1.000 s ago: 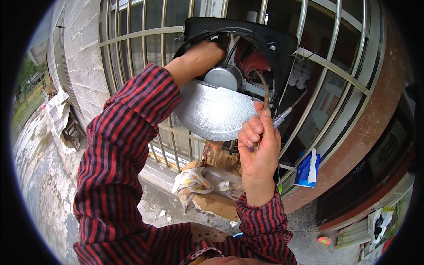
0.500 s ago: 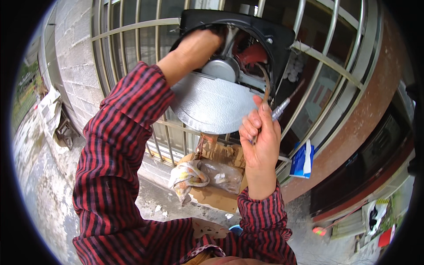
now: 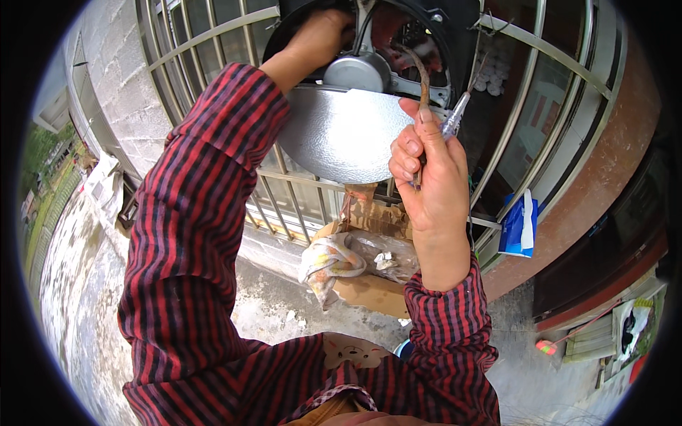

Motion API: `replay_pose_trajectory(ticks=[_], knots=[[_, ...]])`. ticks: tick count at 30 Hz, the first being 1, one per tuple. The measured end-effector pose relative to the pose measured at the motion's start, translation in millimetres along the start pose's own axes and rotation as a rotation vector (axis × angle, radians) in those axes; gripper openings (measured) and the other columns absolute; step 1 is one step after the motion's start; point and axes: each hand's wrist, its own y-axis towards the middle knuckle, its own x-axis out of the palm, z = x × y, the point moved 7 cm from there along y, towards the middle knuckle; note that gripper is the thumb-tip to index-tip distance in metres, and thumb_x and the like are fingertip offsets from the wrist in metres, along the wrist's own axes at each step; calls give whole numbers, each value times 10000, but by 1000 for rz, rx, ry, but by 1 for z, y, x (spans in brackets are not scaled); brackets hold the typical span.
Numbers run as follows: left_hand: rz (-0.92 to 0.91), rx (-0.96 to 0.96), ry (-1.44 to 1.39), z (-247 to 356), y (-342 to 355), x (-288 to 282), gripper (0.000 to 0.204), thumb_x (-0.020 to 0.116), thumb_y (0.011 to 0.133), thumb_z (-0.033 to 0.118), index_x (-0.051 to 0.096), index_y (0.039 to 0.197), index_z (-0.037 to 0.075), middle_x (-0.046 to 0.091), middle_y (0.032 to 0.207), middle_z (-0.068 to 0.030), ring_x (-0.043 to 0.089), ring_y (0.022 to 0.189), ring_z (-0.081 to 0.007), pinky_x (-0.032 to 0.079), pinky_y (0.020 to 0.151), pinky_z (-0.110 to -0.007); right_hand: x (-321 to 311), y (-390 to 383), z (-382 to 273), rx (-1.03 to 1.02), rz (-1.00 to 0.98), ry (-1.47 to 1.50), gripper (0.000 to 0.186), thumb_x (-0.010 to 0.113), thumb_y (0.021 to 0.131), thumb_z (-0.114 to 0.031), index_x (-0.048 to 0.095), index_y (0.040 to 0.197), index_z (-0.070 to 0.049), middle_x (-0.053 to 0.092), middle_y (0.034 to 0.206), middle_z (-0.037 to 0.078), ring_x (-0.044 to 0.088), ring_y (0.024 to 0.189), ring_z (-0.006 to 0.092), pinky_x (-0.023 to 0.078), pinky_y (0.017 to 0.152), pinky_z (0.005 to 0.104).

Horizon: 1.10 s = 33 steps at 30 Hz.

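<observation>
- Right hand (image 3: 430, 167), nearest: fingers clamped on a thin, brown, slightly curved stick (image 3: 424, 85), thumb against its side. Stick ran up toward the housing mouth. Probably light, stiff, maybe brittle at the thin end; best held low, as it was.
- Slim screwdriver with a clear plastic handle (image 3: 455, 118) sat in the same hand, tip up. Likely light and rigid, handle smooth enough to slip; grip by the handle, grasp partly hidden.
- Silver, dimpled, half-round panel (image 3: 355, 135) lay just beyond. Looked like thin sheet: slippery, prone to bend; rim the safer hold.
- Left hand (image 3: 317, 41) reached into the black, round-mouthed housing (image 3: 458, 28); finger state couldn't be told.
- Round grey metal motor (image 3: 357, 73) sat inside, right of that hand. Likely heavy and solid; body better to hold than cable.
- Metal window bars (image 3: 213, 37) stood around the housing.
</observation>
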Motion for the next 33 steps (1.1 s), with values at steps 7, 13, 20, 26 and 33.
replay_pose_trajectory(ticks=[7, 13, 20, 26, 33], knots=[[-130, -92, 267, 0, 2, 6, 181, 646, 848, 90, 750, 985, 34, 711, 972, -249, 700, 919, -421, 569, 830, -459, -1, -3, 4, 20, 3, -3, 321, 587, 1061, -246, 606, 1248, 14, 462, 704, -44, 400, 575, 39, 314, 520, 208], [-194, 50, 594, 4, 4, 15, 162, 612, 805, -1, 742, 902, 0, 719, 910, -250, 732, 860, -378, 614, 742, -431, -4, -5, 5, 2, 16, 7, 308, 590, 1058, -235, 611, 1233, 19, 458, 697, -47, 396, 564, 37, 310, 513, 203], [26, 203, 207, 21, -16, -21, 141, 646, 891, 56, 686, 1020, 14, 688, 936, -241, 670, 885, -432, 546, 767, -468, 1, -6, -1, 7, -32, -108, 326, 575, 1065, -230, 600, 1246, 40, 450, 700, -35, 395, 565, 43, 317, 516, 203], [17, 87, 4, 19, -10, -18, 161, 668, 899, 78, 713, 1037, 8, 692, 916, -222, 673, 852, -423, 540, 746, -434, 7, 15, 1, 21, -55, -172, 336, 560, 1072, -245, 587, 1250, 39, 456, 718, -26, 403, 581, 50, 316, 518, 212], [24, -109, 33, -21, -1, 6, 230, 718, 833, 138, 710, 1020, 4, 710, 907, -226, 705, 833, -378, 552, 763, -426, 5, 17, -1, 39, -56, -165, 331, 563, 1071, -259, 593, 1195, 45, 500, 720, -15, 435, 590, 56, 350, 526, 219]])
